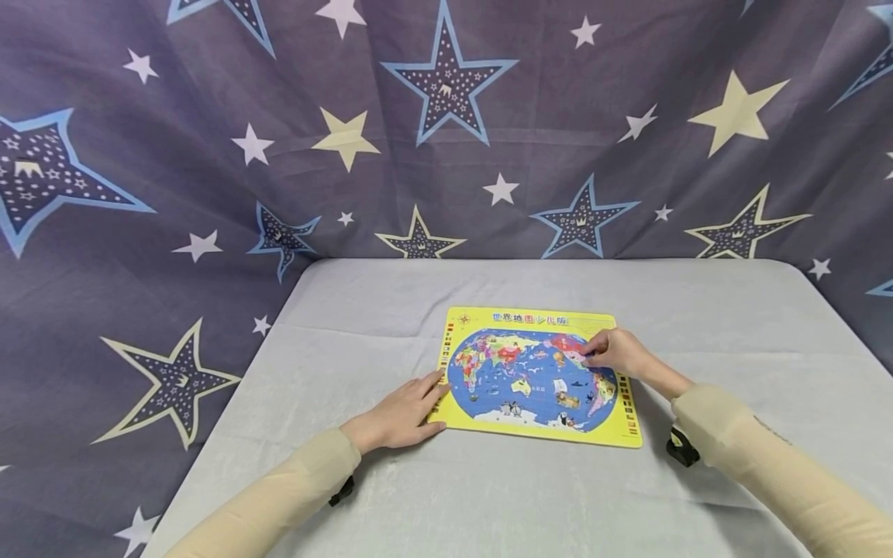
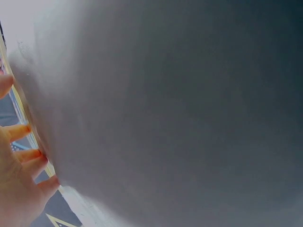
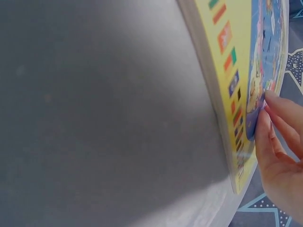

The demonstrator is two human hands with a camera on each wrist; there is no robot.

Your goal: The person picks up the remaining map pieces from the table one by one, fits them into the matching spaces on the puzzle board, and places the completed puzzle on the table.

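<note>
A yellow-bordered world map puzzle board (image 1: 537, 434) with a blue oval map lies on the table. My left hand (image 1: 398, 411) rests at the board's left edge, fingers spread and fingertips on the border. In the left wrist view, the left fingers (image 2: 35, 165) line up along that edge. Over the upper right of the map, my right hand (image 1: 617, 353) pinches a small pink puzzle piece (image 3: 266, 109) between thumb and fingers. The fingertips hide most of this piece, close over the map surface.
The table (image 1: 530, 504) is covered with a light grey cloth. Behind it and on the left hangs a dark curtain (image 1: 488, 194) printed with stars. Small flags (image 3: 234, 85) run down the board's right border.
</note>
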